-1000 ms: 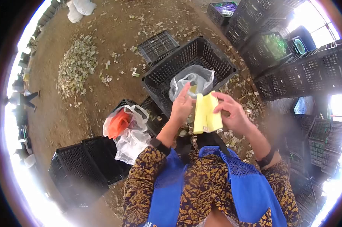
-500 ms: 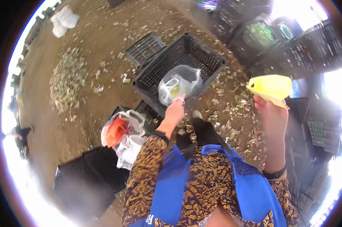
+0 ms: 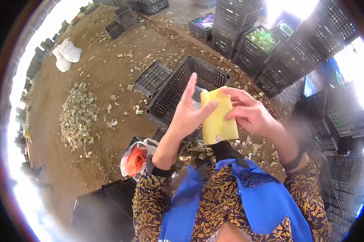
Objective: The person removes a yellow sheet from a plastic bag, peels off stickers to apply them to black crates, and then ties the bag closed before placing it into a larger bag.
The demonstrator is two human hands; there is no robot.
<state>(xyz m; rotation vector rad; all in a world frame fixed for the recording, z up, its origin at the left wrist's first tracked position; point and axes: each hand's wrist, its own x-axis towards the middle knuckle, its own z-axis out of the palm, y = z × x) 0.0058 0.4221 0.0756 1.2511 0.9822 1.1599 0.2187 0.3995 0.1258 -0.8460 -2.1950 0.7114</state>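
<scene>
Near the black crate (image 3: 170, 97), we hold the yellow sheet (image 3: 221, 125) in our right hand (image 3: 254, 117), our left hand (image 3: 186, 117) spread wide with its thumb against it, probably to steady both sides.

Floor (image 3: 109, 64): open crate (image 3: 166, 101) ahead of wearer; slatted crate (image 3: 153, 79) against its left side; scrap pile (image 3: 79, 115) farther left; stacked crates (image 3: 235, 24) beyond, right.
</scene>
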